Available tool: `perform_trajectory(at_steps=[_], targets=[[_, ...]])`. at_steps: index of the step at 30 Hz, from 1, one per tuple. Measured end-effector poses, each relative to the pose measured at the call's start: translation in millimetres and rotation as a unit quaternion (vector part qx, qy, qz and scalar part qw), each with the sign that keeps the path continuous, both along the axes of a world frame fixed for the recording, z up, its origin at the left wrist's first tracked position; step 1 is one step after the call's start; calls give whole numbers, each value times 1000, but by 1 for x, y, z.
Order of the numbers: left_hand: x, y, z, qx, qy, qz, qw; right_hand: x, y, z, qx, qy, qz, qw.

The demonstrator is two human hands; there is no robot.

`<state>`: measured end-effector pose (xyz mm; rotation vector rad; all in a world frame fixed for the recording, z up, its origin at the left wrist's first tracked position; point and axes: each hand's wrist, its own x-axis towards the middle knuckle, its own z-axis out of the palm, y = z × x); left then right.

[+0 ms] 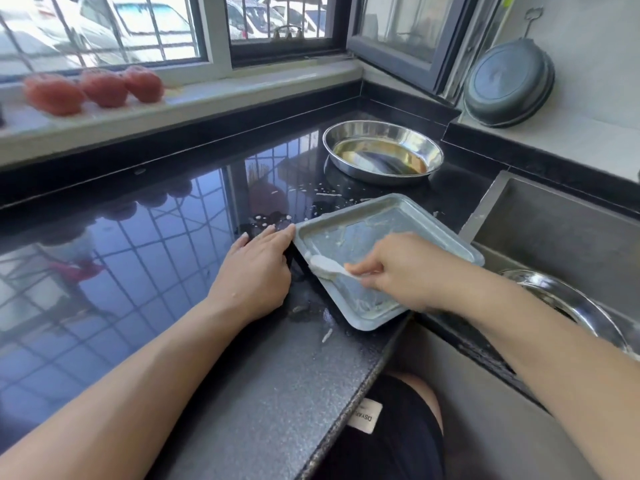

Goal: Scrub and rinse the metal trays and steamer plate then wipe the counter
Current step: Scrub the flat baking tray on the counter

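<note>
While my left hand (258, 268) lies flat, fingers straight, against the rectangular tray (388, 258) corner | my right hand (401, 268) pinches a white scraper (327, 266) on the tray's smeared near rim | tray rests on the black counter (138, 271) beside the sink (554, 237) | round metal tray (382, 152) sits behind it.

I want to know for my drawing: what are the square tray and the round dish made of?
The square tray looks like dull grey metal, perhaps aluminium: matte, barely reflecting, smeared with pale residue. The round dish looks like polished stainless steel: its rim and walls shine like a mirror.
</note>
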<state>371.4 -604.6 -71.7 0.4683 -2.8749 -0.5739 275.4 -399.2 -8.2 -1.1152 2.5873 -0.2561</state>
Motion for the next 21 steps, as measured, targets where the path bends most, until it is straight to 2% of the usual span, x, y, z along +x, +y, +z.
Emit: perform_trajectory(at_steps=[5,10,13,17,21], targets=[[-1,-1,-7,-25,4,-9,1000,16,47,17,62,-73,15,995],[0,4,-10,-74,11,-17,997,17,20,5,-19,0,-13,1000],[0,7,-11,-105,12,-26,994,33,24,1,-31,25,9,999],[-2,5,-10,-117,8,-33,993,55,69,2,-19,39,31,999],[-4,7,-10,-106,4,-29,994,21,103,8,60,102,-68,991]])
